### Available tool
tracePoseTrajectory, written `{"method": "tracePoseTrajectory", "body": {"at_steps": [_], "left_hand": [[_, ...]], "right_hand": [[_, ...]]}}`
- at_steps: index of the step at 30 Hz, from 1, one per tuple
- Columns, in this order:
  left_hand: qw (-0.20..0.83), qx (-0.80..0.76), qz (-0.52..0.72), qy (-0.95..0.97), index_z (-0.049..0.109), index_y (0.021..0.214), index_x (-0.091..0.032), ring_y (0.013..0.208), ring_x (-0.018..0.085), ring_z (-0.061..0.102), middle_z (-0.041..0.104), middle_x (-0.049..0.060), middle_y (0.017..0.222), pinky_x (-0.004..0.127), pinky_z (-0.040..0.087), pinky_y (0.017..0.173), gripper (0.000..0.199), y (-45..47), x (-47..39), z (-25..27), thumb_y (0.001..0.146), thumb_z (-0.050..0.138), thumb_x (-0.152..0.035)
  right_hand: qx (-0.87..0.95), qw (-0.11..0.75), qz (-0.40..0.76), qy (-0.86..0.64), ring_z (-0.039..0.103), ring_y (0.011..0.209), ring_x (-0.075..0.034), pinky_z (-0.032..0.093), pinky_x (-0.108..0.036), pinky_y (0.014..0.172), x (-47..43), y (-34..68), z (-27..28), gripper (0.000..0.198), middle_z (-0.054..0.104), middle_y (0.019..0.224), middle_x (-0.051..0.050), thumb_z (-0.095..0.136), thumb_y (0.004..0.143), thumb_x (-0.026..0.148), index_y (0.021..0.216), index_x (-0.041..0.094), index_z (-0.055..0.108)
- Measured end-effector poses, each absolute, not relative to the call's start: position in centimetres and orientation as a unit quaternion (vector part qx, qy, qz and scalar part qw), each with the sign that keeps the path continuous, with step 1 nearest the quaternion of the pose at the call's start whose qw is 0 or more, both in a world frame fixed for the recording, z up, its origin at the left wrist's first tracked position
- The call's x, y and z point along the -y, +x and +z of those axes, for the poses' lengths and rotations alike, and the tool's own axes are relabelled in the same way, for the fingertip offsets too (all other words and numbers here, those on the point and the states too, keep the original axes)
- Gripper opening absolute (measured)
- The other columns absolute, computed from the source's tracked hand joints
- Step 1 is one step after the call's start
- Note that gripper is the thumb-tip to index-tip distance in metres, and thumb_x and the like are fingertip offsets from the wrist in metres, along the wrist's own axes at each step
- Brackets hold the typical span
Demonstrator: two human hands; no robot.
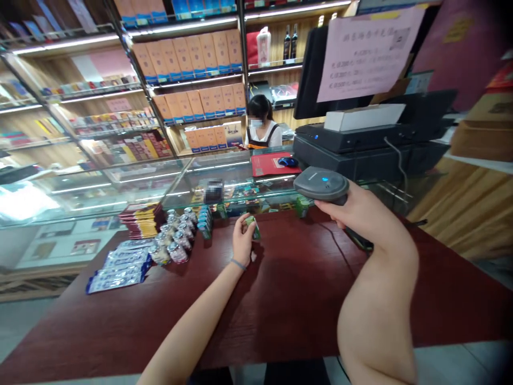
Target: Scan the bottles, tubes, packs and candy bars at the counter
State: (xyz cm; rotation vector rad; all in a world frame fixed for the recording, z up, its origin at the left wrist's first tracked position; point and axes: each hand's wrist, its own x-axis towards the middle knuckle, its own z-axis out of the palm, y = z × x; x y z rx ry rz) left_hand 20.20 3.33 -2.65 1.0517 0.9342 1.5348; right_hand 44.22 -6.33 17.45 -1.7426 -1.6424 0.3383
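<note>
My left hand (242,239) is closed on a small green box (257,230) just above the dark red counter (288,289). A grey band circles that wrist. In my right hand (352,206) is a dark grey barcode scanner (321,184) with a blue light on top, its head pointing left. My fingers wrap round its handle, which is mostly hidden. Another small green pack (302,206) stands near the glass, below the scanner. Left of my left hand are a row of teal boxes (204,222) and several small jars (178,235).
Blue-white packets (120,264) and maroon-yellow packs (142,220) lie at left. A glass display case (180,182) borders the counter's far side. Behind it are a person (262,128) and stocked shelves (188,80). A monitor (310,80) and a mouse (287,161) stand at right.
</note>
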Motion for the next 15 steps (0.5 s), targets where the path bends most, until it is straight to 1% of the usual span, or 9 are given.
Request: {"method": "tracePoseTrajectory", "body": {"at_steps": [2,5,7,9,12,15], "left_hand": [[0.529,-0.385,0.639,0.405,0.064,0.129,-0.023,0.082,0.011,0.063,0.067,0.0,0.094,0.022,0.05,0.073,0.053,16.7,-3.1,-2.6,0.081,0.081,-0.037],[0.594,-0.367,0.623,0.353,0.063,0.131,-0.024,0.082,0.011,0.064,0.07,0.002,0.104,0.021,0.053,0.068,0.059,12.5,-2.7,-2.6,0.077,0.085,-0.036],[0.635,-0.352,0.608,0.322,0.064,0.127,-0.023,0.083,0.013,0.066,0.071,0.005,0.114,0.023,0.056,0.066,0.056,10.6,-2.6,-2.6,0.077,0.086,-0.035],[0.672,-0.332,0.596,0.288,0.066,0.125,-0.024,0.084,0.013,0.067,0.069,0.007,0.124,0.025,0.058,0.065,0.05,9.4,-2.7,-2.6,0.08,0.084,-0.033],[0.717,-0.307,0.578,0.239,0.067,0.124,-0.025,0.082,0.011,0.066,0.067,0.006,0.131,0.023,0.057,0.063,0.04,8.3,-3.1,-2.7,0.087,0.078,-0.031],[0.734,-0.298,0.573,0.212,0.068,0.123,-0.026,0.079,0.009,0.066,0.067,0.005,0.132,0.021,0.055,0.062,0.033,8.0,-3.4,-2.9,0.09,0.073,-0.031]], "right_hand": [[0.647,0.339,0.128,-0.671,0.061,0.049,-0.022,0.044,-0.033,0.052,5.8,43.1,17.4,0.039,0.066,0.062,0.003,0.066,0.084,0.046,0.118,0.028,0.059],[0.67,0.302,0.112,-0.669,0.064,0.055,-0.023,0.043,-0.033,0.054,5.0,41.0,17.3,0.043,0.071,0.075,-0.001,0.067,0.083,0.048,0.119,0.028,0.057],[0.695,0.269,0.099,-0.659,0.067,0.062,-0.026,0.044,-0.033,0.056,4.5,39.4,17.1,0.045,0.073,0.08,-0.003,0.067,0.083,0.048,0.12,0.027,0.055],[0.733,0.228,0.096,-0.634,0.07,0.07,-0.028,0.044,-0.032,0.059,4.3,37.9,16.8,0.045,0.074,0.084,-0.003,0.066,0.082,0.045,0.121,0.028,0.054],[0.786,0.155,0.101,-0.59,0.071,0.075,-0.027,0.043,-0.03,0.059,4.3,35.7,16.5,0.044,0.074,0.083,-0.001,0.066,0.08,0.039,0.121,0.03,0.054],[0.811,0.101,0.108,-0.567,0.069,0.066,-0.024,0.04,-0.029,0.055,4.9,33.9,16.5,0.04,0.072,0.076,0.002,0.065,0.077,0.035,0.116,0.03,0.056]]}}
